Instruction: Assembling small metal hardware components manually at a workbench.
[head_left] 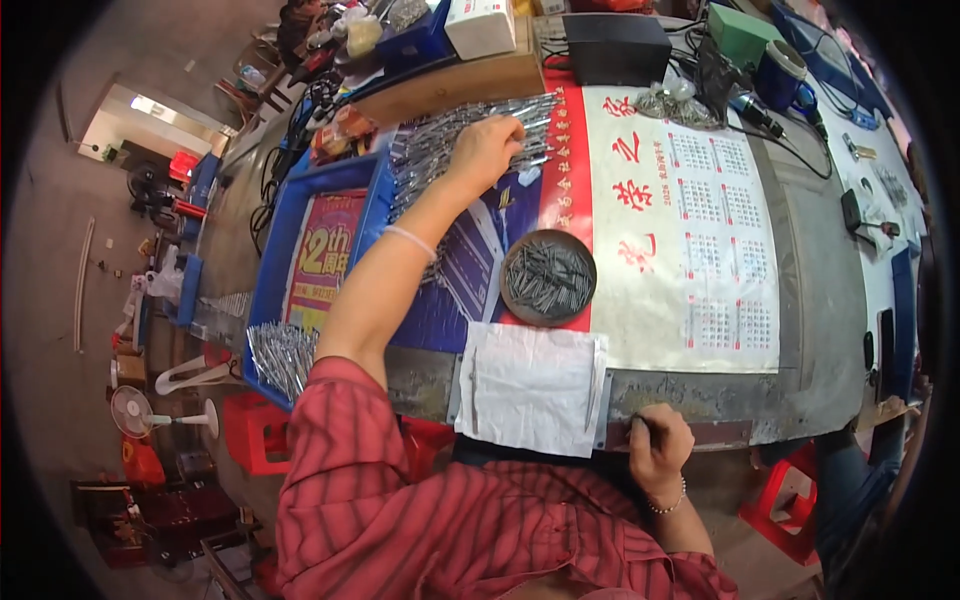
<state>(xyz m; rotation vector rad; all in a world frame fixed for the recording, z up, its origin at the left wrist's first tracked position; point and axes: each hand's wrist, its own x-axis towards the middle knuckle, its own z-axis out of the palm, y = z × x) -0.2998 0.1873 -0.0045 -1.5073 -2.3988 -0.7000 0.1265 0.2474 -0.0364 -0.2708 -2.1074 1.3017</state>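
Left hand (487, 148) curls down onto metal rods (450, 140); right hand (655, 447) pinches table edge (700, 432).

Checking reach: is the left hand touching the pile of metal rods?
Touching. The head view shows the left hand lying on the rods, fingers curled over them with no gap.

A long grey workbench (820, 300) fills the middle, its metal front edge worn and scuffed; a calendar sheet (690, 250) in white and red covers part of it; a blue tray (275, 260) sits along the left side; a dark box (615, 45) and a green box (745, 35) stand at the far end among black cables; red plastic stools (255, 430) stand below on the grey concrete floor (60, 300); a white floor fan (135, 410) lies tipped beside them; daylight shows through a bright opening (150, 120) at far left.
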